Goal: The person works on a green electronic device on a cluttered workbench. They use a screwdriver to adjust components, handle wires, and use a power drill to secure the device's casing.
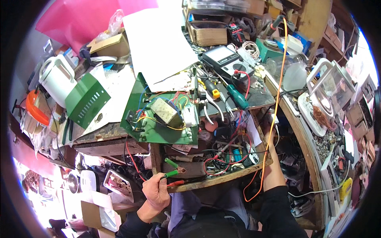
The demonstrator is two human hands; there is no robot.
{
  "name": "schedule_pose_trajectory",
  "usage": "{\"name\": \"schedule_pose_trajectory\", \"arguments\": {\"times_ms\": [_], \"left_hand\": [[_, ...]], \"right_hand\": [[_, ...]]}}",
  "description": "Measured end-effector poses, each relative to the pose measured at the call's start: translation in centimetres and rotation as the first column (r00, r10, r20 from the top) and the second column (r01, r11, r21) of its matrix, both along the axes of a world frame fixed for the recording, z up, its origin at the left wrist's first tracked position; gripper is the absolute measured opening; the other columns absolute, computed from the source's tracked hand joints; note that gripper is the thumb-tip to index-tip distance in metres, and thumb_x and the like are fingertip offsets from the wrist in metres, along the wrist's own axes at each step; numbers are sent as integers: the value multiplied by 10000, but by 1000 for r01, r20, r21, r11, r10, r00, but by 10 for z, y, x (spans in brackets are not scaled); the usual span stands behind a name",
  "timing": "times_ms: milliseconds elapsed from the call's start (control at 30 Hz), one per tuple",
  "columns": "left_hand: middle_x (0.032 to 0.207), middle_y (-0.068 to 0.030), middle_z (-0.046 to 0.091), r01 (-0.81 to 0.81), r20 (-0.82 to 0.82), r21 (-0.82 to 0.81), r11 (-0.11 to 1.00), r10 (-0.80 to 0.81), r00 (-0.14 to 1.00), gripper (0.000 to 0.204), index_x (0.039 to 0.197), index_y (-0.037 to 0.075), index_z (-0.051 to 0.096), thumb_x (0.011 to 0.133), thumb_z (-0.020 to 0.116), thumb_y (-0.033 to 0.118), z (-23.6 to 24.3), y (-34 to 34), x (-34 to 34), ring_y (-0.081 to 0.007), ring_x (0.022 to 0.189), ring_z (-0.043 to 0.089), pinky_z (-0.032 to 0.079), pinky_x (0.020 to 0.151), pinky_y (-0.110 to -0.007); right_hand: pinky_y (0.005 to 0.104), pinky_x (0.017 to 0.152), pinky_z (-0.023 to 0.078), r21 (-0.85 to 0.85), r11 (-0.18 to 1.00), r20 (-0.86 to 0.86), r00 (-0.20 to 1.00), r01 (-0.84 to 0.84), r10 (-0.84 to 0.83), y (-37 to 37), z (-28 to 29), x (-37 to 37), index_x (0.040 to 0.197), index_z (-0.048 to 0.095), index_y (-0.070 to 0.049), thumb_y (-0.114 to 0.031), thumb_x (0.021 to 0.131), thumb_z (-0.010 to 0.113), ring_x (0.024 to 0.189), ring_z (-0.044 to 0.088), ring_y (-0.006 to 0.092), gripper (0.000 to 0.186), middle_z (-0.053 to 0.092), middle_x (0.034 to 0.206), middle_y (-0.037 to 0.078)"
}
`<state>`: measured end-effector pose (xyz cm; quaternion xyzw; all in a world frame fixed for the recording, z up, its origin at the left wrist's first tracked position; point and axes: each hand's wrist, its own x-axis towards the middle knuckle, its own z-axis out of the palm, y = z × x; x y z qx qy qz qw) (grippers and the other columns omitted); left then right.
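Note:
At the front left corner of the pulled-out drawer, my left hand (pixel 156 192) is closed, its fingertips at one handle of a green alligator clip (pixel 171 173) with copper-coloured jaws. A red clip (pixel 176 183) lies just beside it against the drawer front. My right forearm and wrist (pixel 274 172) reach up along the drawer's right side; the fingers are hidden there. Above the drawer (pixel 222 180) stands an open green metal case (pixel 166 137) with a transformer (pixel 166 112) and coloured wires inside. Red and black leads hang from its left side.
Pliers (pixel 214 109), a teal-handled screwdriver (pixel 237 97) and a multimeter (pixel 228 63) lie right of the case. An orange cable (pixel 274 119) hangs across the drawer's right side. A vented green cover (pixel 87 100) leans by a white jug (pixel 57 79) at left.

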<state>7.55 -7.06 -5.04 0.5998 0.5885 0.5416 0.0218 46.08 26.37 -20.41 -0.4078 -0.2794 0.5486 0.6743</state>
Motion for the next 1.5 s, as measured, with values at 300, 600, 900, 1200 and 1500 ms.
{"name": "schedule_pose_trajectory", "arguments": {"times_ms": [300,600,900,1200,1500], "left_hand": [[804,-172,662,42,-15,-58,997,-43,999,106,1066,3,665,994,638,77,1,11,0,-301,666,666,507,620,-355],[852,-188,675,87,-19,-83,993,-89,996,119,1075,29,664,1007,622,118,1,10,0,-382,745,683,518,654,-412],[836,-191,669,42,3,-44,998,-42,999,136,1081,21,664,1026,605,130,0,9,3,-360,710,665,504,642,-395],[838,-190,669,55,-9,-18,998,-56,998,131,1087,32,666,1027,600,128,-5,18,0,-369,712,662,507,644,-397],[804,-191,642,-31,16,-48,998,32,999,128,1080,28,677,1020,599,111,2,7,4,-359,691,648,496,637,-389]], "right_hand": [[314,879,523,31,997,14,997,-71,70,15,2,12,1323,647,35,-195,981,703,1009,666,189,415,699,1210,74],[362,847,493,-407,908,301,923,-101,238,-64,54,35,1263,640,3,-440,1040,578,985,652,216,500,671,1111,156],[367,902,515,621,781,677,458,65,-576,-201,222,-54,1046,697,8,-122,971,669,1012,679,292,153,692,1052,156],[441,837,549,323,927,943,-11,-190,-331,17,324,-125,829,746,13,-432,805,804,944,701,382,450,714,958,236],[450,852,583,99,964,988,-88,-246,-123,36,331,-149,950,772,-4,-464,608,883,950,734,386,584,751,986,239]]}}
